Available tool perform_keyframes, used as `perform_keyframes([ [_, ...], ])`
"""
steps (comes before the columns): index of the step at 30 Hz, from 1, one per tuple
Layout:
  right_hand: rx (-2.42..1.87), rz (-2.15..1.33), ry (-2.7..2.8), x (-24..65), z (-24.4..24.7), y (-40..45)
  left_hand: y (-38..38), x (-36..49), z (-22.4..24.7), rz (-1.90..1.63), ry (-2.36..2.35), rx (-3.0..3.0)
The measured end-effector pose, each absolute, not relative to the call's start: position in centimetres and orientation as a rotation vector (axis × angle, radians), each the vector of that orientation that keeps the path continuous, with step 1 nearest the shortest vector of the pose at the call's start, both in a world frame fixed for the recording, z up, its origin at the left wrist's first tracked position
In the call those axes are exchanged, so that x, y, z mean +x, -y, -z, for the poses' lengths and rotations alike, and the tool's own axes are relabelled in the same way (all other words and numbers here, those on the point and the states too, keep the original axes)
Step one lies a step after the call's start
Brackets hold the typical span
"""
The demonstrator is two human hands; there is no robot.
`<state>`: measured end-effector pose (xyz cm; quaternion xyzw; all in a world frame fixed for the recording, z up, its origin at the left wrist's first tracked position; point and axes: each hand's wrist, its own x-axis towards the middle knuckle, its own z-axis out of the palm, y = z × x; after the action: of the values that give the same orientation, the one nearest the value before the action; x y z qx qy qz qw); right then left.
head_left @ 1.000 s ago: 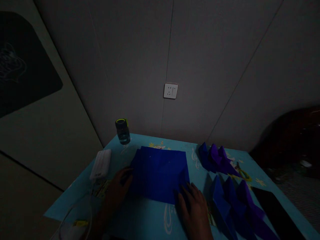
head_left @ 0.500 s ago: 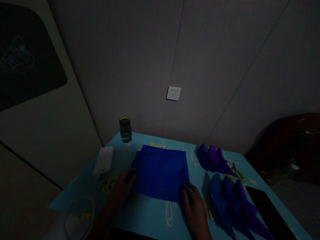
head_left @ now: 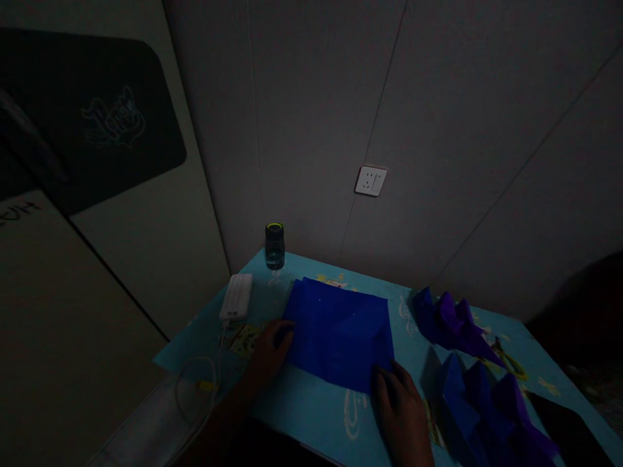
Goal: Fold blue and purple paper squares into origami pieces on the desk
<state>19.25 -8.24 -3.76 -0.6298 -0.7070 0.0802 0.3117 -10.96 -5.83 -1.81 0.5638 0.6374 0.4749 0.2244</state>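
Note:
Blue sheets of paper (head_left: 341, 331) lie in an uneven stack on the table in front of me, with the edge of an under sheet showing at the left. My left hand (head_left: 272, 350) is at the stack's left edge, fingers bent and thumb close to the paper. At the lower right corner, my right hand (head_left: 402, 405) has its fingers curled round the paper's edge. The dim light hides how firmly either hand grips. Folded blue and purple paper pieces (head_left: 481, 395) stand in a pointed row right of my right hand.
Another folded row (head_left: 442, 318) sits farther back, with yellow-handled scissors (head_left: 511, 363) near it. A dark flat object (head_left: 567, 425) lies at the right. A white power bank (head_left: 237, 296) with a cable and a bottle (head_left: 275, 248) stand on the left of the blue table (head_left: 321, 405).
The view has turned left, so everything appears farther right and more of the cabinet shows. Both hands stay at the edges of the blue paper, which keeps its place on the table.

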Motion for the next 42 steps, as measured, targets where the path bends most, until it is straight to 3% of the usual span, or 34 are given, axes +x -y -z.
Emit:
perform_keyframes([
  [21,-1.718,-0.166,1.875,18.3,2.2,8.7,5.7,-11.2,1.3,-1.185,-1.751,1.61],
  [36,-1.449,-0.642,1.176,16.9,-0.1,9.8,5.9,-11.4,1.5,-1.111,-1.739,1.591],
  [42,-1.426,-0.577,1.34,15.6,1.2,10.6,7.9,-9.3,1.4,-0.983,-1.655,1.549],
])
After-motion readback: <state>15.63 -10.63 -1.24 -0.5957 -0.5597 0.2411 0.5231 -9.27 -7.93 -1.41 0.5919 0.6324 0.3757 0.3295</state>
